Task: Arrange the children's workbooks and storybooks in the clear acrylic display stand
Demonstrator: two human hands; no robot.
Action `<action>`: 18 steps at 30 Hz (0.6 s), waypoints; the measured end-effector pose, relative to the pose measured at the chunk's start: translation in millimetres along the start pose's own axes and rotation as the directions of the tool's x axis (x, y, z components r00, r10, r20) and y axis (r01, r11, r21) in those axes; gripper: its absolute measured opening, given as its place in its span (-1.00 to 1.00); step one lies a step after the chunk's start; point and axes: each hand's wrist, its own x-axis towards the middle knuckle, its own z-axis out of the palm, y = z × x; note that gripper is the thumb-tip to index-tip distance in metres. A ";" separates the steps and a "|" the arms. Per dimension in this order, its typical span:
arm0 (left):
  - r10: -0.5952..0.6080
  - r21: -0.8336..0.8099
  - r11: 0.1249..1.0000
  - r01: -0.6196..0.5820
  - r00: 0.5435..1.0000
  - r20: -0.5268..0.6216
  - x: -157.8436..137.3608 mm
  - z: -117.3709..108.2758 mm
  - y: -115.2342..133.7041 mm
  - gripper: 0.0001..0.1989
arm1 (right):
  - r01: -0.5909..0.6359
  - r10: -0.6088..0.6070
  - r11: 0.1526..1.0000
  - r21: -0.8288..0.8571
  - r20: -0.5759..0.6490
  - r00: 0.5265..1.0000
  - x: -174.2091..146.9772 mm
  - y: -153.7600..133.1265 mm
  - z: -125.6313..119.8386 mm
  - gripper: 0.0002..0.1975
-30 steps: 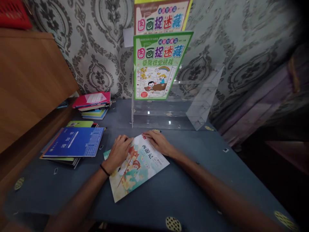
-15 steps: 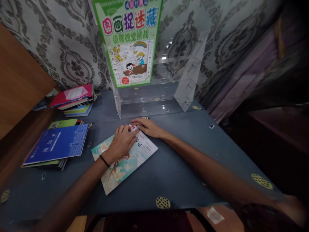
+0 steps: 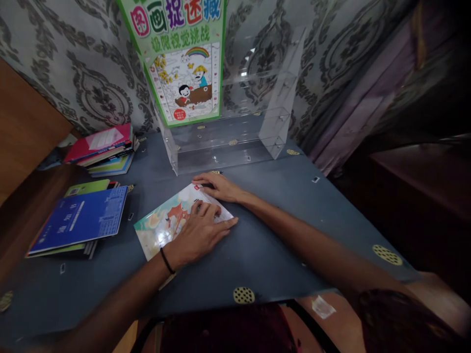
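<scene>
Book lies flat on the worktop, before the clear rack. Left hand, fingers spread, rests across the cover, gripping nothing; right hand, fingers loosely extended, touches the far corner. Rack bears a green-bordered book.

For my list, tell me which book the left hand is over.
The teal and white book with orange artwork; the green-edged book stands in the clear rack; two stacks lie at left.

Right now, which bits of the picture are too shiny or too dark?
Head view: white glare on the illustrated book near the left hand; small glints on the clear acrylic rack. Same head view: the upper right corner is nearly black.
</scene>
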 end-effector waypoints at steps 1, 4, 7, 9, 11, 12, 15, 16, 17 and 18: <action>0.004 0.000 1.000 -0.004 1.000 0.001 -1.1 0.1 2.8 -0.65 | -0.001 0.001 1.000 -0.019 -0.003 1.000 -0.2 -0.2 0.6 -0.59; 0.010 0.009 1.000 -0.010 1.000 0.011 -3.8 -0.8 10.8 -0.64 | 0.001 -0.002 0.996 -0.087 -0.017 1.000 -1.1 0.3 3.1 -0.60; 0.015 0.017 1.000 -0.016 0.999 0.030 -8.8 -5.0 14.8 -0.62 | 0.021 -0.027 0.986 -0.166 -0.033 0.999 -2.6 1.2 5.6 -0.60; 0.026 -0.027 0.999 -0.026 0.999 0.030 -15.8 -9.0 9.6 -0.62 | 0.029 -0.041 0.978 -0.209 -0.049 0.998 -3.6 1.6 7.1 -0.61; -0.027 -0.087 0.996 0.024 0.999 -0.027 -26.5 -13.6 -4.6 -0.62 | 0.026 -0.042 0.972 -0.233 -0.061 0.997 -4.3 2.1 8.4 -0.60; -0.100 -0.102 0.991 0.092 0.992 -0.073 -32.8 -15.9 -14.6 -0.61 | 0.026 -0.042 0.970 -0.240 -0.062 0.997 -4.4 2.3 8.9 -0.60; -0.409 -0.065 0.913 0.404 0.900 -0.151 -51.0 -23.3 -47.5 -0.50 | 0.028 -0.043 0.967 -0.255 -0.051 0.998 -4.4 3.0 10.0 -0.60; -0.489 -0.037 0.872 0.489 0.861 -0.142 -55.3 -25.8 -56.6 -0.44 | 0.030 -0.044 0.965 -0.259 -0.048 0.998 -4.4 3.2 10.2 -0.60; -0.548 -0.005 0.834 0.552 0.827 -0.122 -58.1 -28.5 -63.7 -0.36 | 0.032 -0.046 0.964 -0.263 -0.046 0.998 -4.4 3.4 10.3 -0.60; -0.588 0.024 0.805 0.593 0.803 -0.099 -59.3 -31.3 -68.7 -0.30 | 0.033 -0.047 0.964 -0.266 -0.046 0.998 -4.5 3.4 10.4 -0.60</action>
